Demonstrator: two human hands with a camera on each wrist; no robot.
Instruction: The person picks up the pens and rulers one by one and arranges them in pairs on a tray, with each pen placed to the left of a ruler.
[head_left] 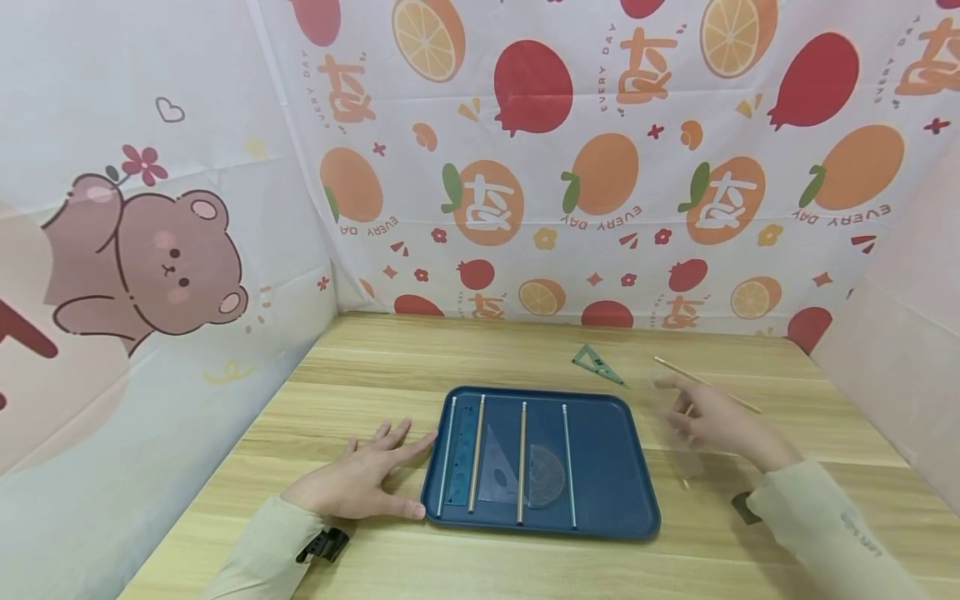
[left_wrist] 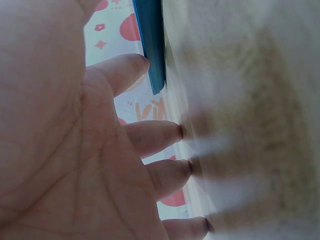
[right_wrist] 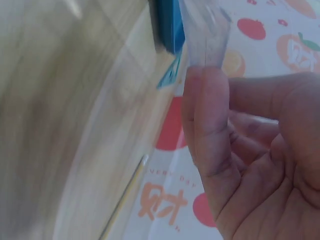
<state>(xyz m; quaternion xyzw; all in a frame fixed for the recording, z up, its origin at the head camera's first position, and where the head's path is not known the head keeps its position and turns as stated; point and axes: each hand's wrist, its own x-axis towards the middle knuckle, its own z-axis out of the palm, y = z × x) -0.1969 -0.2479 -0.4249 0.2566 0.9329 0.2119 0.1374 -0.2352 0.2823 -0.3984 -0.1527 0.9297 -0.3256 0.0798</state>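
My left hand (head_left: 363,479) lies with spread fingers at the left side of a dark blue tray (head_left: 611,475), its thumb and index fingertips right at the rim. In the left wrist view, the tray's edge (left_wrist: 156,60) meets a fingertip. My right hand (head_left: 723,425) is over the table right of the tray, pinching a clear plastic strip (right_wrist: 207,35) between thumb and fingers; motion blurs it in the head view. The tray holds several pencils laid lengthwise, a teal ruler (head_left: 461,462), a clear set square (head_left: 497,479) and a clear protractor (head_left: 547,479).
Behind the tray lies a green set square (head_left: 602,369). A gold pencil (head_left: 708,384) rests on the wooden table (head_left: 360,358) just beyond my right hand. Printed fabric walls (head_left: 525,267) close off the back and sides.
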